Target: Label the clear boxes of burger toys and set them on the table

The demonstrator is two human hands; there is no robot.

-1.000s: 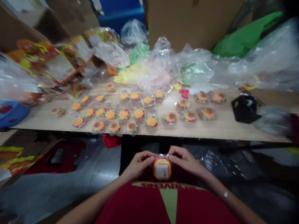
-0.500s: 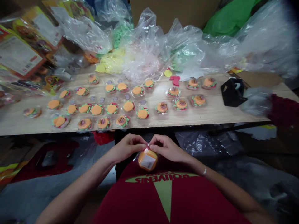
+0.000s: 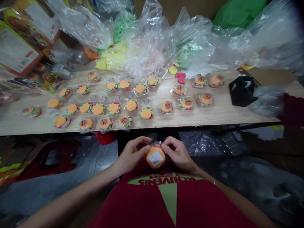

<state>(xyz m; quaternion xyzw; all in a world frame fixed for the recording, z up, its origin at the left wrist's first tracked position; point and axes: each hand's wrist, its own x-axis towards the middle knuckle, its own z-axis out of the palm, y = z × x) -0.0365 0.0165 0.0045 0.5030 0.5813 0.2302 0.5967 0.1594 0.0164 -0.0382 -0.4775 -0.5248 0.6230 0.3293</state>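
Observation:
Close to my shirt, below the table edge, I hold a clear plastic pack with an orange toy burger (image 3: 152,160) inside and a pale label with a barcode on its face. My left hand (image 3: 136,152) pinches its upper left edge between thumb and finger. At the upper right edge, my right hand (image 3: 177,152) grips it the same way. Beyond my hands, toy burgers (image 3: 98,109) in clear packs stand in loose rows on the table (image 3: 152,123). Some bun tops carry a printed label, such as the burger pack (image 3: 125,121) nearest my left hand.
Clear bags (image 3: 147,47) of yellow, pink and green pieces line the back of the table. Printed cartons (image 3: 20,47) stand at the left. A black tape dispenser (image 3: 241,91) sits at the right, and a red stool (image 3: 51,158) is below on the left.
My hands have moved apart from the pack's top middle to its two upper sides. The burger pack has shifted slightly up and right, and its label has turned.

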